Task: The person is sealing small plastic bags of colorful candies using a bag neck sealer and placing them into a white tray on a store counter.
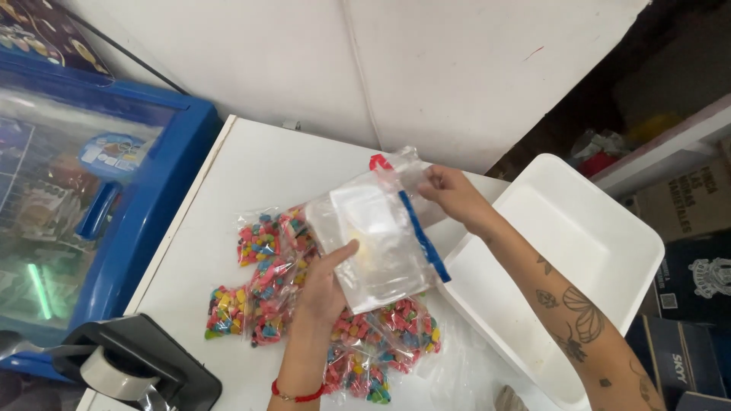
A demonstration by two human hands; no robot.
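A white tabletop (pixel 251 164) carries a cluster of small clear bags of multicoloured candy (pixel 263 285), a black tape dispenser (pixel 145 361) at its near left corner, and a white plastic tub (pixel 586 251) at its right edge.

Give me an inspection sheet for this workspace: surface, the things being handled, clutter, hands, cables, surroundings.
Surface: white tabletop, partly covered.
Job's things: clear plastic zip bag with a blue strip, held up over the table; small clear packets of multicoloured candy lying in a loose pile beneath it.
Clutter: black tape dispenser with a clear roll at the near left corner; empty white plastic tub at the right edge.
Hands: left hand grips the bag's lower edge; right hand pinches its top corner.
Cables: nothing seen.
Surroundings: blue glass-topped chest freezer at left, white wall behind, cardboard boxes at right.
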